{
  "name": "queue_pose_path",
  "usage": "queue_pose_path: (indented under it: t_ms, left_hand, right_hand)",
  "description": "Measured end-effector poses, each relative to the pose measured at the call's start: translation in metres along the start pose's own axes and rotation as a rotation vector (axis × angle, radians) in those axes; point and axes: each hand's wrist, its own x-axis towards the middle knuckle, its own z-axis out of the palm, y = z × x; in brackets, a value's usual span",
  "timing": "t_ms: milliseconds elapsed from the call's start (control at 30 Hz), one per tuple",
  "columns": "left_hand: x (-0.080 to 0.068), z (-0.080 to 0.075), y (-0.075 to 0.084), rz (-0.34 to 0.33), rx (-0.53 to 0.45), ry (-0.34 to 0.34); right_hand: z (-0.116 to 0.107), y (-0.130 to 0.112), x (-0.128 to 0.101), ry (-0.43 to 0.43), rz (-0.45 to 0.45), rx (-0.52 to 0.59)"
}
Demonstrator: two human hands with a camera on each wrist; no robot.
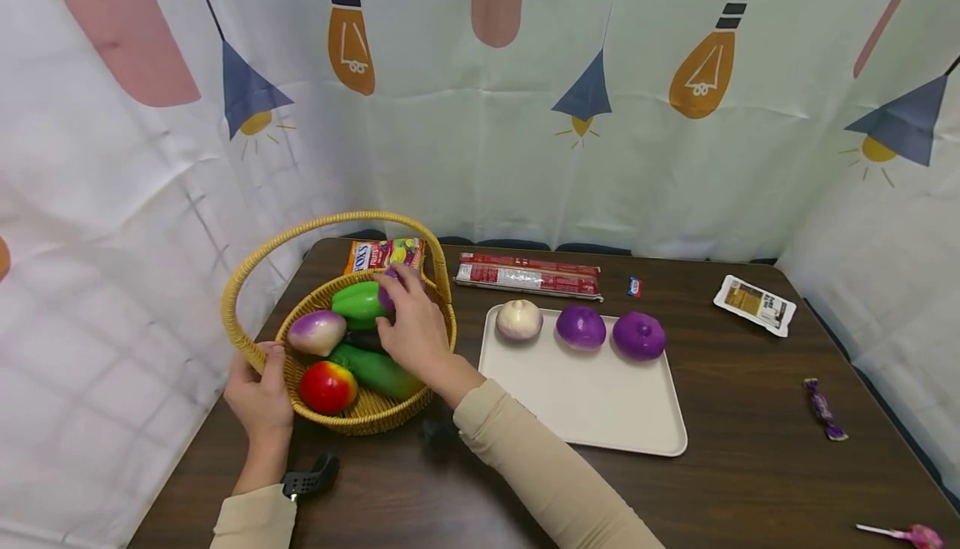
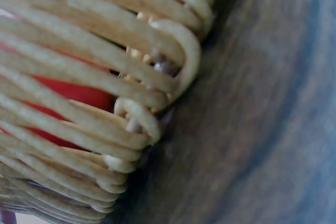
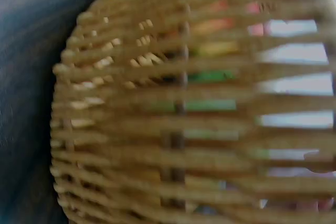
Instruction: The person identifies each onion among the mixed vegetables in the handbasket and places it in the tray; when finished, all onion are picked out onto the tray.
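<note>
Right now my right hand (image 1: 415, 328) curls over a purple onion (image 1: 387, 289) at the basket's (image 1: 247, 270) far side; left hand (image 1: 261, 395) grips the near rim.

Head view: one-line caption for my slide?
Right hand reaches into the wicker basket of toy produce while left hand holds its rim.

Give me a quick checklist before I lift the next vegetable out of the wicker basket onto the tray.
1. Left hand holds woven yellow wicker basket at its rim: ok.
2. Right hand fingers on a purple item inside the basket: ok; firm grip: cannot tell.
3. Cream rectangular tray has bare space in front: ok.
4. White onion and two purple onions sit along the tray's far edge: ok.
</note>
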Motion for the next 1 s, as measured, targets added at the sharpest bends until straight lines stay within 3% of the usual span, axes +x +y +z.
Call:
queue_pose_path:
  t_ms: [133,267,567,700,1000]
  left_hand:
    - [0.0,0.001,0.001,0.006,0.003,0.0]
    - [0.0,0.001,0.001,0.005,-0.002,0.0]
    - [0.0,0.001,0.0,0.0,-0.003,-0.007]
    - [0.0,0.001,-0.001,0.002,-0.011,-0.012]
    - [0.001,-0.001,-0.005,-0.001,-0.007,-0.017]
  right_hand:
    - [-0.005,0.006,0.004,0.021,0.061,-0.022]
    - [-0.011,0.008,0.007,-0.014,0.104,-0.075]
    - [-0.011,0.014,0.0,-0.089,0.068,-0.211]
    - [-0.007,0.019,-0.006,-0.111,0.063,-0.161]
    - [-0.016,0.025,-0.023,-0.144,0.115,0.089]
